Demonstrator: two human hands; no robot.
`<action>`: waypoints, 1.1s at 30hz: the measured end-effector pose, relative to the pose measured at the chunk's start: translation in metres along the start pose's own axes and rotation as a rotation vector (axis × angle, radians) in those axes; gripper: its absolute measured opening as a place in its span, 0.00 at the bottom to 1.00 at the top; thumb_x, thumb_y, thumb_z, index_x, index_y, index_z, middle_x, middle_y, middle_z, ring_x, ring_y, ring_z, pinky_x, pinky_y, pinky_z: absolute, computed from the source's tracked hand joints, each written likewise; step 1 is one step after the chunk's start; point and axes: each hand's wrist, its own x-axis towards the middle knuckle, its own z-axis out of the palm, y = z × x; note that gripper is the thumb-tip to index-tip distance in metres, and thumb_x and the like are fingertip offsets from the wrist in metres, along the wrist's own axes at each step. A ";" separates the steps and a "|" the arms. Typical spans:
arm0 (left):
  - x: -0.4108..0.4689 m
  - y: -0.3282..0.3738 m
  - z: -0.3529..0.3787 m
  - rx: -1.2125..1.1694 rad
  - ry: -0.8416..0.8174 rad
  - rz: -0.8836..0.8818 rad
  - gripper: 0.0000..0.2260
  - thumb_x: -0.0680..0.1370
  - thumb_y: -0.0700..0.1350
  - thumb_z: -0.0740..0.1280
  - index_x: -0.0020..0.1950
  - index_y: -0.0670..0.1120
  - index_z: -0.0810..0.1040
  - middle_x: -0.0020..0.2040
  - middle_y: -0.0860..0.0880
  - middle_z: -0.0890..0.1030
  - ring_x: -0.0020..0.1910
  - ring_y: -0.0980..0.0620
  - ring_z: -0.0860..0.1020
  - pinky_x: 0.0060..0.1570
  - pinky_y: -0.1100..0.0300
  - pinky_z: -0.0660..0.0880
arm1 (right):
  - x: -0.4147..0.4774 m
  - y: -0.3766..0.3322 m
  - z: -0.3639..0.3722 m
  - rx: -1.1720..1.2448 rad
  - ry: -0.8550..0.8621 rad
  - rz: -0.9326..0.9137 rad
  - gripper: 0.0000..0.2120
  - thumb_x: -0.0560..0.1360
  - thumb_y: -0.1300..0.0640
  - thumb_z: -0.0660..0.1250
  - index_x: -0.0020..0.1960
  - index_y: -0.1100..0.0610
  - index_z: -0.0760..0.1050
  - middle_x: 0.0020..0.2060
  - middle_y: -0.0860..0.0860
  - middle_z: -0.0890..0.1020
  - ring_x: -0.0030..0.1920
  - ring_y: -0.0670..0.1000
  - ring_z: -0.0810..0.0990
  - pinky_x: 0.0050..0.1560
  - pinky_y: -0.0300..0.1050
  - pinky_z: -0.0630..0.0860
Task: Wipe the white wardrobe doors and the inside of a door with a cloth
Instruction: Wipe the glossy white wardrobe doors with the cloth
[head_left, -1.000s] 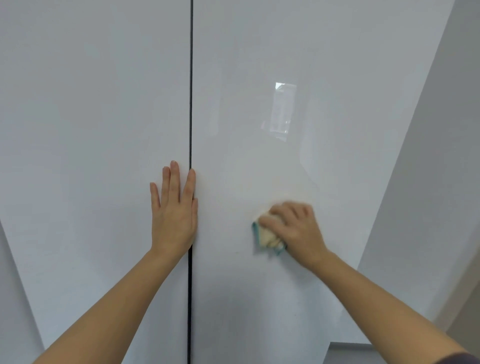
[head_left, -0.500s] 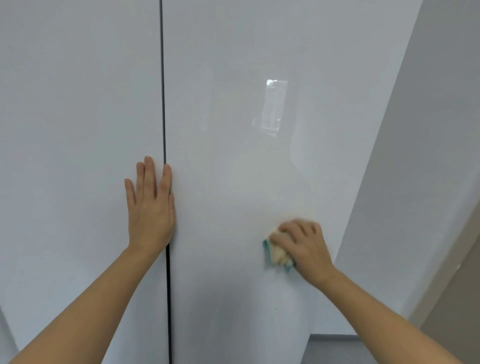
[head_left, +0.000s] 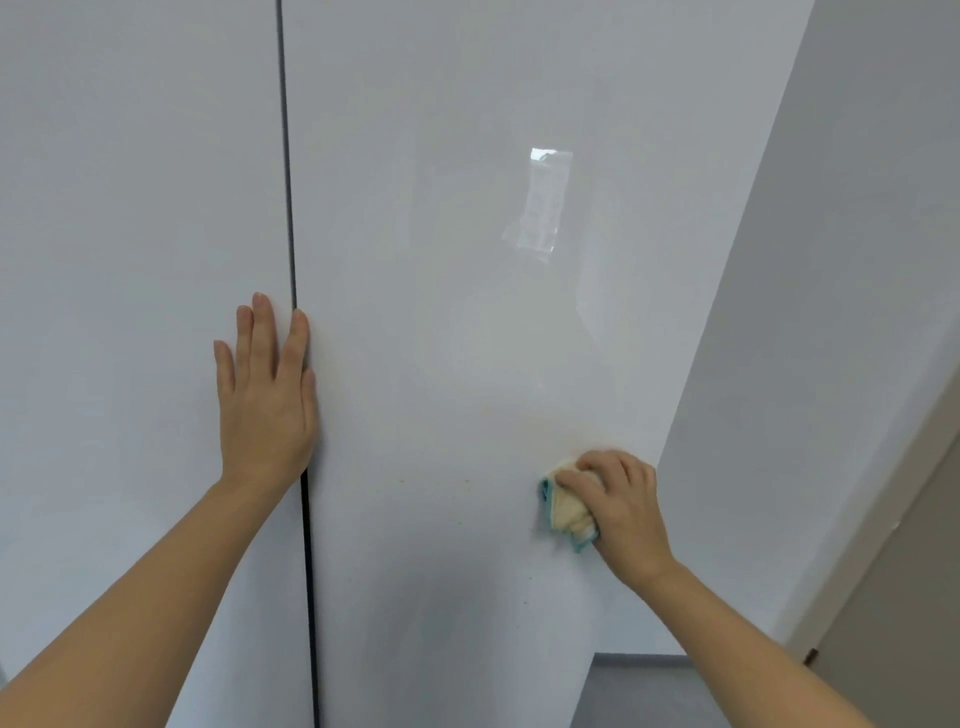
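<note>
Since earlier frame our right hand (head_left: 623, 504) slid crumpled cream teal-edged cloth (head_left: 569, 514) toward 4 o'clock on glossy white right wardrobe door (head_left: 467, 208), fingers grasping it. Our left hand (head_left: 265, 395) at 9 o'clock, flat, released, bracing. Risk, we judge: cloth overrunning door edge.

A home interior: tall glossy white wardrobe doors (head_left: 467, 312), plain pale wall (head_left: 831, 260) alongside, grey floor (head_left: 649, 691) below.
</note>
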 end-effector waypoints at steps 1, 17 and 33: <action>-0.001 0.000 0.000 -0.002 -0.002 0.000 0.25 0.83 0.40 0.53 0.80 0.45 0.52 0.80 0.41 0.47 0.79 0.44 0.44 0.76 0.41 0.45 | 0.003 0.000 -0.006 0.020 0.011 0.001 0.35 0.56 0.69 0.79 0.57 0.47 0.71 0.54 0.49 0.71 0.56 0.55 0.70 0.55 0.47 0.61; -0.002 0.000 0.006 -0.016 0.027 -0.005 0.25 0.82 0.42 0.50 0.80 0.45 0.53 0.80 0.41 0.47 0.79 0.44 0.44 0.76 0.41 0.44 | -0.020 0.003 0.006 -0.026 0.075 0.152 0.32 0.61 0.67 0.72 0.62 0.50 0.69 0.56 0.53 0.70 0.57 0.59 0.69 0.57 0.51 0.63; -0.002 -0.017 0.011 -0.176 0.163 0.149 0.22 0.80 0.41 0.57 0.74 0.39 0.63 0.78 0.39 0.57 0.79 0.43 0.52 0.75 0.37 0.44 | 0.126 -0.141 0.008 0.293 0.387 0.092 0.16 0.69 0.56 0.67 0.56 0.56 0.82 0.52 0.53 0.76 0.53 0.52 0.72 0.46 0.52 0.72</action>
